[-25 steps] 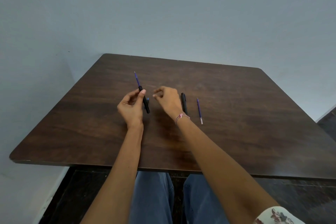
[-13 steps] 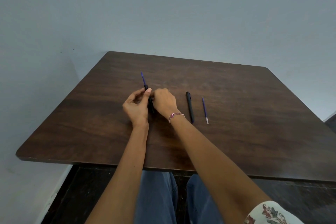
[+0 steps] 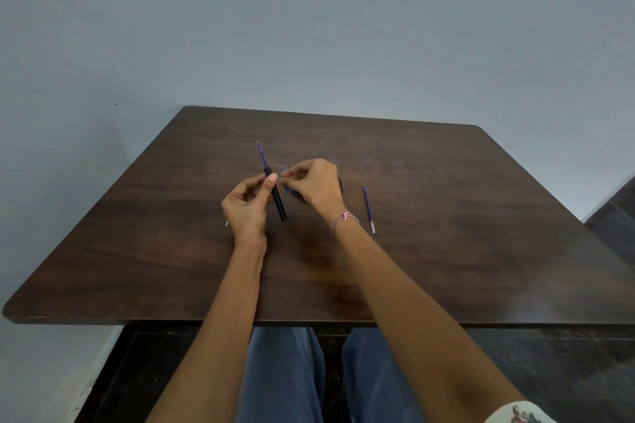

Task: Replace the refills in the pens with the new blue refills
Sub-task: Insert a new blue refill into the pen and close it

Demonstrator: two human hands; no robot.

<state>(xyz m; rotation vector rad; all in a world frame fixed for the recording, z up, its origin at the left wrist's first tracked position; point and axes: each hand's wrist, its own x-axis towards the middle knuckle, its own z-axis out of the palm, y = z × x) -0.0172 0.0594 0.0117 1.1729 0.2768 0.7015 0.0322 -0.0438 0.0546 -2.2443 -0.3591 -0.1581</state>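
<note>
My left hand (image 3: 245, 206) grips a black pen barrel (image 3: 278, 200), tilted, just above the table. A blue refill (image 3: 262, 154) sticks out of the barrel's far end. My right hand (image 3: 314, 187) is right beside it, fingertips pinched on a small blue pen part (image 3: 285, 179) that is mostly hidden. A second black pen (image 3: 340, 184) lies behind my right hand, with only slivers showing. A loose blue refill (image 3: 368, 208) lies on the table to the right of my right wrist.
The dark wooden table (image 3: 446, 251) stands against a blue-grey wall. A tiny silvery piece (image 3: 226, 223) lies on the table left of my left hand. My knees in blue jeans (image 3: 285, 371) are below the near edge.
My right hand closed in on the pen held by my left hand and now pinches a small blue part beside it. It now covers the second pen.
</note>
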